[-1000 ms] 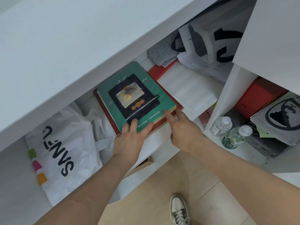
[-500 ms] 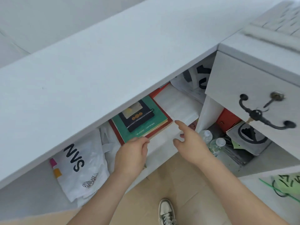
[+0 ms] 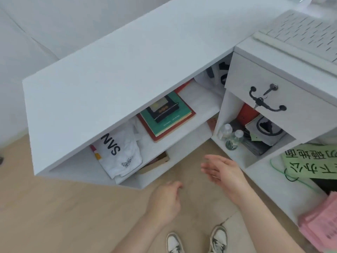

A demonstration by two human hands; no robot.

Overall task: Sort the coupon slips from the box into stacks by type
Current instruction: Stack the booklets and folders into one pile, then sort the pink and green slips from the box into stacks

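The left grip (image 3: 166, 199), a bare hand, hangs in the lower middle of the frame with its fingers loosely curled and nothing in it. Just to its right and a little higher, the right grip (image 3: 224, 172) is spread open, fingers straight and pointing left, also holding nothing. Both are over the tan floor (image 3: 54, 216), apart from the furniture, and two pale shoes (image 3: 174, 242) show at the bottom edge.

Above the grips is the open shelf (image 3: 191, 125) under a white bench (image 3: 118, 61). On that shelf, in the middle of the frame, lies a green flat item (image 3: 167, 114), box or book cannot be told, resting on a red flat item (image 3: 160, 137). To its left sits a white bag (image 3: 118, 152) with dark letters. A brown box (image 3: 156, 161) is partly visible on the level below.

To the right, two clear bottles (image 3: 233, 137) stand in a side compartment beneath a drawer (image 3: 273, 84) with a black handle (image 3: 266, 103). A green sign (image 3: 310, 163) with handwritten characters lies at the right edge. The stack of pink slips (image 3: 321, 227) lies at the lower right corner of the frame, well apart from both grips. A white keyboard (image 3: 300, 31) sits at the upper right
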